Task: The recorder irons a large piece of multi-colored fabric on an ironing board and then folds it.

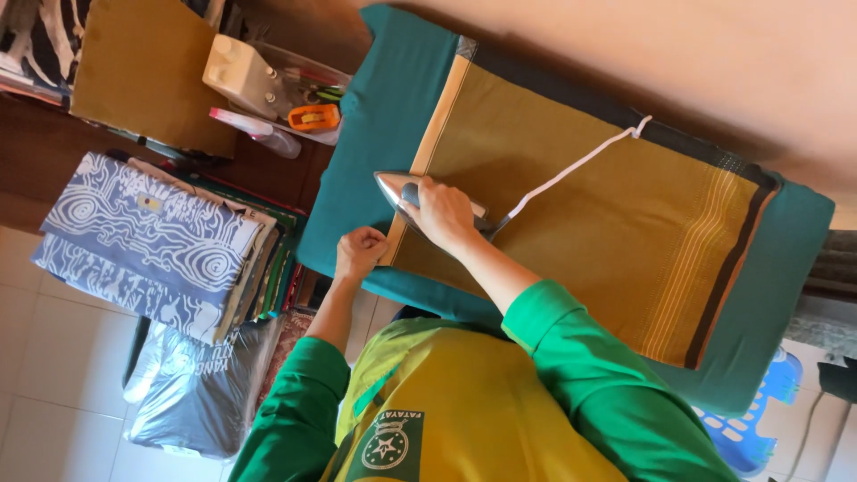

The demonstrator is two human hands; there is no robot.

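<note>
**Ironing an olive cloth on a teal padded board, view from above**

Closest to the camera, at the bottom of the frame, you get green sleeves and a yellow top, then both arms reach up toward the middle. The left hand [359,251] is curled into a loose fist and pinches the near edge of the olive-brown cloth [580,214], probably to keep it taut and flat while the iron works next to it. The right hand [444,214] is wrapped firmly around the handle of the iron [397,189], wrist fairly straight, forearm angled in from the lower right. The iron sits flat on the cloth's cream-edged end, left of centre, with its pointed tip toward the left of the frame. Its white cord [580,165] trails off to the upper right across the cloth, so it stays out of the way of both hands.

The cloth lies spread over the teal ironing pad [375,134], striped border toward the right side.

Further out, on the left, there's a stack of folded patterned fabrics [152,241] with a silvery plastic bag [192,384] below it. At the upper left, a cream sewing machine [241,76] stands on a dark wooden desk [36,143].
</note>
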